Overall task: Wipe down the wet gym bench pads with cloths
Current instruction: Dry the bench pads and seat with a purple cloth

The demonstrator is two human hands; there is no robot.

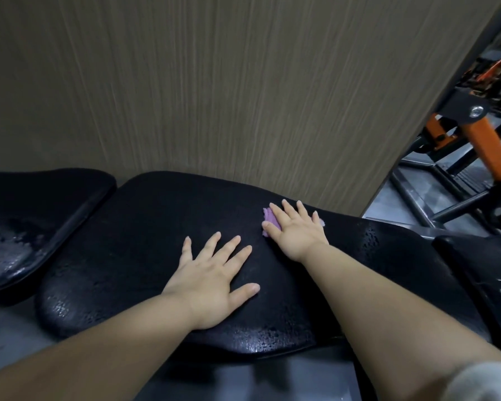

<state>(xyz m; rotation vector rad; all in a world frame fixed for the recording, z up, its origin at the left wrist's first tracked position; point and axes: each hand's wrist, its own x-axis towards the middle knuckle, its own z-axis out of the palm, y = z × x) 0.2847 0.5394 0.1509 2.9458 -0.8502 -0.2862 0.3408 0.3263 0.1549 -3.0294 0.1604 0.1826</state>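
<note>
- Cloth (271,218): small & purple, on the far side of the big pad (133,227), a bit right of the middle. Most of it hides under the right grip (297,230).
- Right grip: flat & wide open, fingers straight, pressing down on the cloth. It does not curl round it.
- Left grip (211,282): also flat & open, fingers spread, palm on the bare pad w/ nothing under it. It sits nearer the person, just left of the right grip. The two don't touch.
- Big pad: its long way runs left to right across the view. The middle looks dull & mostly dry. Shiny drops (272,337) show along the near edge, at the near left corner & at the right end.
- Small pad (26,227): on the left, next part of the same surface, w/ a gap between. Lots of water on it; not wiped yet, I think.
- What matters next: the cloth is w/ the right grip, so the wet right end is just beside it. The near edge means pulling the cloth back toward the body. The small pad is well off to the left, closer to the left grip, which has no cloth.
- Job: prob. half done at best.
- Behind: brown wall panel (214,82); orange gym frame (480,140) off to the right.
</note>
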